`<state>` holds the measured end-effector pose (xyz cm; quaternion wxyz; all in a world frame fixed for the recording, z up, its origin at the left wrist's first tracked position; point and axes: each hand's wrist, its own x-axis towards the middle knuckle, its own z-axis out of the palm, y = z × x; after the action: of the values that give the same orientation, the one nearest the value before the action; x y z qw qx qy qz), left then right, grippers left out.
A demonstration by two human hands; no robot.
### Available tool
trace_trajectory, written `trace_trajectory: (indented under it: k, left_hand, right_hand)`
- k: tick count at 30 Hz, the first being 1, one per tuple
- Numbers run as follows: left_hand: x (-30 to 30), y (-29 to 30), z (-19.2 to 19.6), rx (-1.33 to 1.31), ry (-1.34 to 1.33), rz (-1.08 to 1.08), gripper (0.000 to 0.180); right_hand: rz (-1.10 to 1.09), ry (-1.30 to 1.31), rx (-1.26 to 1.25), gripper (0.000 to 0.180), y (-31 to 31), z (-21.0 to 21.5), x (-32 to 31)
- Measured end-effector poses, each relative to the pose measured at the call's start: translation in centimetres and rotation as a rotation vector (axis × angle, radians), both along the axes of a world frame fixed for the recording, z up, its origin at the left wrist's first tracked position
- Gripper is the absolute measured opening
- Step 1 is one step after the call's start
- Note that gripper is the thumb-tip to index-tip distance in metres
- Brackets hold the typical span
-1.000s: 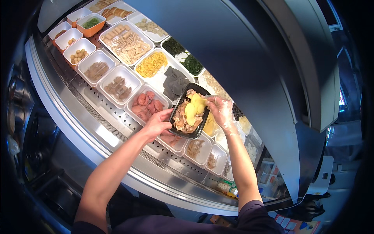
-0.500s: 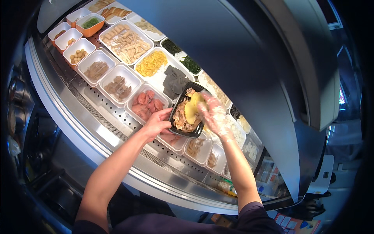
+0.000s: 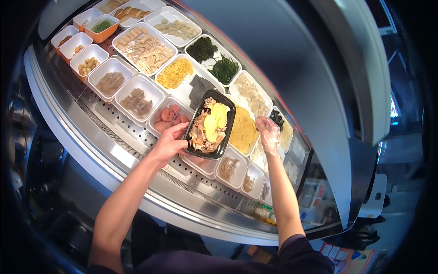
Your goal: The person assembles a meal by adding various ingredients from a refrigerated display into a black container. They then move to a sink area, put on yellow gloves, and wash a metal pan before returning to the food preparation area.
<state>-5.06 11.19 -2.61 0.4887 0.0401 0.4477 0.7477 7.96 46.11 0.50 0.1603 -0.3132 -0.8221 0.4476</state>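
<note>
My left hand (image 3: pixel 169 142) grips the near left edge of a black oblong tray (image 3: pixel 226 134) filled with brownish food pieces and yellow slices, held above the display counter. My right hand (image 3: pixel 269 132), in a clear plastic glove, hovers to the right of the tray over a white tub of yellow slices (image 3: pixel 242 130). Its fingers are loosely spread and I see nothing in them.
Several white tubs of ingredients fill the chilled counter: pink pieces (image 3: pixel 166 119), shredded yellow food (image 3: pixel 175 73), dark greens (image 3: pixel 213 58), pale sticks (image 3: pixel 143 48). An orange tub (image 3: pixel 102 27) sits far left. A perforated steel ledge (image 3: pixel 109 132) runs along the front. A curved glass cover (image 3: pixel 292 59) rises behind.
My right hand has left the black tray, where it laid yellow slices, and moved right over the tub of yellow slices. The left hand still holds the tray.
</note>
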Motion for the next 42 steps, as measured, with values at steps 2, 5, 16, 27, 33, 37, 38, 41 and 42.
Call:
trace_trajectory:
  k: [2, 5, 16, 27, 33, 37, 38, 41, 42]
  left_hand:
    - [-0.2, -0.2, 0.0, -0.042, -0.042, 0.039, 0.068]
    - [-0.9, -1.2, 0.5, -0.048, -0.057, 0.118, 0.065]
    - [-2.5, -3.2, 3.5, -0.059, -0.011, 0.185, 0.066]
    - [-2.2, -2.4, 3.6, -0.181, 0.046, 0.307, 0.07]
    - [-2.3, -2.4, 3.8, -0.184, 0.034, 0.25, 0.069]
    - [-2.1, -2.4, 2.5, -0.186, -0.015, 0.205, 0.07]
    - [-2.5, -2.0, 2.1, -0.174, -0.035, 0.172, 0.07]
    - [-2.5, -0.5, 2.0, -0.162, -0.058, 0.105, 0.068]
    - [-2.7, 0.6, 1.7, -0.175, -0.058, 0.075, 0.067]
  right_hand:
    - [-0.049, -0.236, 0.125, 0.038, 5.7, -4.1, -1.0]
    - [0.068, -0.441, 0.295, 0.051, 16.5, -12.1, -4.2]
    - [0.402, -0.448, 0.746, 0.046, 21.5, -19.6, -22.0]
    - [0.369, -0.53, -0.061, 0.056, 19.6, -15.1, -18.5]
    - [0.112, -0.398, 0.523, 0.043, 20.8, -20.8, -21.2]
    - [0.118, -0.006, -0.172, 0.027, 19.3, -17.1, -19.8]
    - [0.093, -0.028, -0.224, 0.025, 19.4, -15.4, -19.1]
    - [0.031, -0.046, -0.267, 0.019, 22.4, -12.5, -18.8]
    - [0.0, -0.051, -0.254, 0.017, 24.7, -11.7, -18.3]
